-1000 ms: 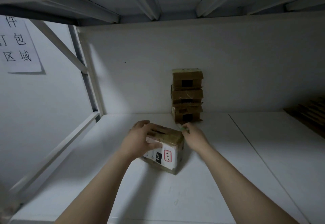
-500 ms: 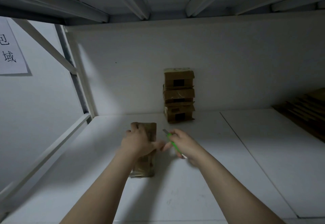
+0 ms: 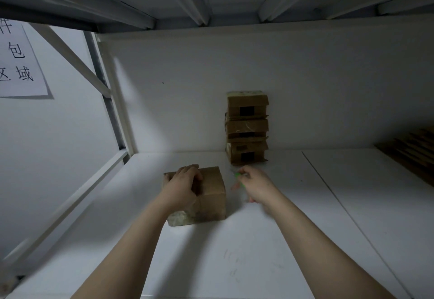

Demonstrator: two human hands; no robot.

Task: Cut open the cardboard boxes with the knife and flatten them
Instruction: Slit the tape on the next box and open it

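Note:
A small brown cardboard box [image 3: 211,195] lies on the white shelf board [image 3: 234,263]. My left hand [image 3: 182,187] lies over its top left part, fingers curled over the far edge. Just right of the box, my right hand [image 3: 254,185] grips a green-handled knife [image 3: 237,175], blurred, its tip pointing away from me and clear of the box. Against the back wall stands a stack of three more cardboard boxes [image 3: 246,127].
Flattened brown cardboard [image 3: 413,153] lies at the far right of the shelf. An upper shelf with metal ribs [image 3: 195,3] hangs close overhead. A white frame post and diagonal brace [image 3: 110,101] bound the left side, with a paper sign [image 3: 18,61] beyond.
The box has been turned so a wide plain brown face is up, the labelled side no longer showing. My right hand with the knife has drawn a little right, away from the box.

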